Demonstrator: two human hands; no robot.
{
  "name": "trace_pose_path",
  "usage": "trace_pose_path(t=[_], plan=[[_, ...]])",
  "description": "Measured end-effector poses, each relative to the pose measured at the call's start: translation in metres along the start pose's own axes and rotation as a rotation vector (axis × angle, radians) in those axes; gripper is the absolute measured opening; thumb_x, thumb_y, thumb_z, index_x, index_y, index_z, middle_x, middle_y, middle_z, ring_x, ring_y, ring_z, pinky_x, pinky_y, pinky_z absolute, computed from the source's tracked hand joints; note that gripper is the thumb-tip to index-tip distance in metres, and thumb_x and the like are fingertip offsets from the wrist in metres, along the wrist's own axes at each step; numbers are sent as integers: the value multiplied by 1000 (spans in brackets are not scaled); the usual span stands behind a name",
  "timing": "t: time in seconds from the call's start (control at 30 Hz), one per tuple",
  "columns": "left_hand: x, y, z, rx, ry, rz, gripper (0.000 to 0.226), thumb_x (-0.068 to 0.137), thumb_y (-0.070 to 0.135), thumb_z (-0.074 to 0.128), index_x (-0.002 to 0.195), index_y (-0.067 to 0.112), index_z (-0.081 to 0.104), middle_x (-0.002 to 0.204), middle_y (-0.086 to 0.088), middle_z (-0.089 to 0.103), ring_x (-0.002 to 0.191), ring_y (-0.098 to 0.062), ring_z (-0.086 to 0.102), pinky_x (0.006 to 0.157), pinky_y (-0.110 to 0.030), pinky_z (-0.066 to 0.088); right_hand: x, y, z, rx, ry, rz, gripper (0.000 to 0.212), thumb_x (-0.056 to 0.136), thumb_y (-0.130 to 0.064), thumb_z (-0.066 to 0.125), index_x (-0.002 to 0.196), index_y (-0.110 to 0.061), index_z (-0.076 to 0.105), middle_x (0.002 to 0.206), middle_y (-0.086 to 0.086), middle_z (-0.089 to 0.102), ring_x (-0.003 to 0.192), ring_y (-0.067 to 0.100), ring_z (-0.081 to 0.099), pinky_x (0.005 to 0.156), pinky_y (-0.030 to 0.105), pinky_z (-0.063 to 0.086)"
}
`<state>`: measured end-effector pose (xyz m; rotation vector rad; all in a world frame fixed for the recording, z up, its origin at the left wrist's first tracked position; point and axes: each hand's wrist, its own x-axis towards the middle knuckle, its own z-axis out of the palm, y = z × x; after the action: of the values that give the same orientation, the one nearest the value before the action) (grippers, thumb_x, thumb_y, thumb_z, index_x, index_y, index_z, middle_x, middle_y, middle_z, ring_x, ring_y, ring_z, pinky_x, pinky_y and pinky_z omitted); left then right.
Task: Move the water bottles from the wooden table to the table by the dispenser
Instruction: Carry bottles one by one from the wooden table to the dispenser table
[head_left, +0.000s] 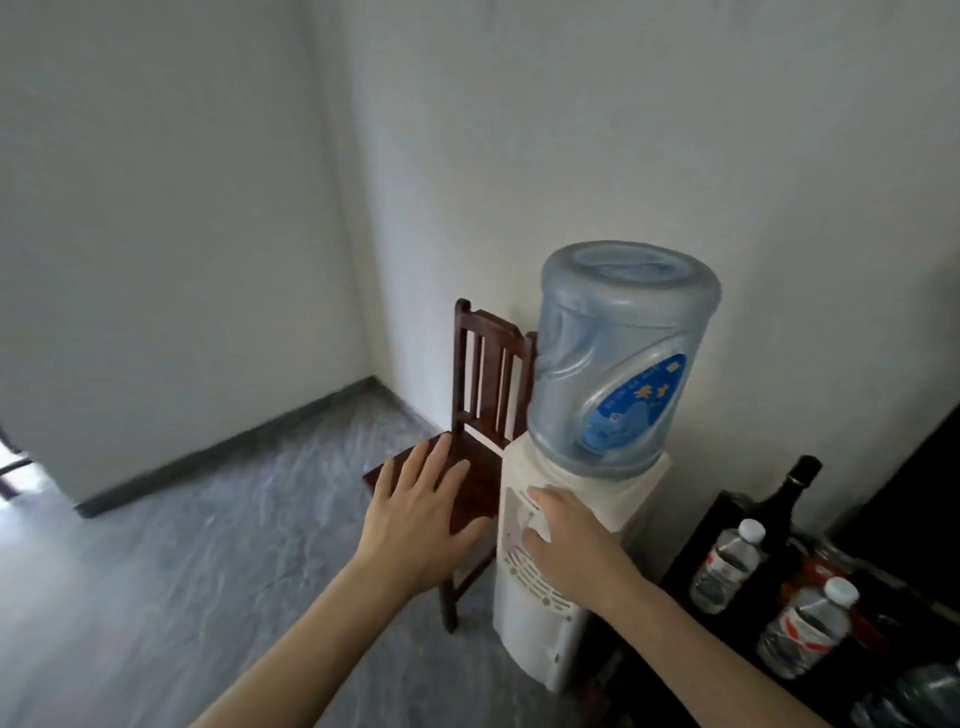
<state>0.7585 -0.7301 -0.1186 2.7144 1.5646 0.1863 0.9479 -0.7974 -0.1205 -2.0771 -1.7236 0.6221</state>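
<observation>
Presently, both my hands empty, held well apart from each other. Left hand (423, 512): fingers spread and straight, palm down, hovering in front of the seat of a dark wooden chair (485, 395). Right hand (563, 540): fingers relaxed, lying against the front panel of the white water dispenser (540, 623); whether it presses I cannot tell. Dispenser: stands against the wall, just beside the chair, carrying an inverted blue water jug (618, 358) with a blue label. Dark counter (691, 551), right of the dispenser: two clear water bottles with white caps and red-and-white labels, upright, one farther (727, 566), one nearer (805, 629); a dark glass bottle (789, 499) behind them. Floor (182, 571): grey, marbled
</observation>
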Motion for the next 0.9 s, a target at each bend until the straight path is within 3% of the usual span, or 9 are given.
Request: trace_pose_path(t=[0.2, 0.47, 0.7, 0.9], plan=[[-119, -104, -17, 8, 1, -301, 78, 96, 73, 26, 162, 33, 16, 173, 2, -9, 159, -21, -13, 124, -50, -9, -17, -122, 74, -85, -169, -262, 62, 97, -37, 46, 154, -21, 29, 163, 5, 24, 148, 22, 25, 118, 42, 28], [-284, -202, -50, 20, 46, -760, 82, 96, 74, 28, 163, 30, 8, 173, 2, -11, 159, -22, -11, 125, -50, -8, -56, -283, 164, -141, -383, -671, 63, 98, -39, 47, 155, -22, 26, 165, 6, 18, 150, 21, 19, 119, 38, 21], [-417, -229, -86, 73, 64, -1169, 83, 96, 75, 26, 163, 29, 8, 173, 1, -12, 159, -24, -9, 125, -52, -3, -118, -397, 232, -234, -496, -1039, 64, 96, -41, 49, 153, -23, 28, 161, 6, 27, 146, 26, 28, 117, 42, 29], [-471, -214, -100, 57, 87, -1446, 82, 97, 72, 33, 162, 26, 15, 173, 1, -3, 159, -23, -6, 125, -53, -5, -144, -436, 260, -236, -585, -1244, 65, 94, -45, 48, 153, -27, 27, 162, 1, 25, 146, 23, 29, 111, 43, 35]])
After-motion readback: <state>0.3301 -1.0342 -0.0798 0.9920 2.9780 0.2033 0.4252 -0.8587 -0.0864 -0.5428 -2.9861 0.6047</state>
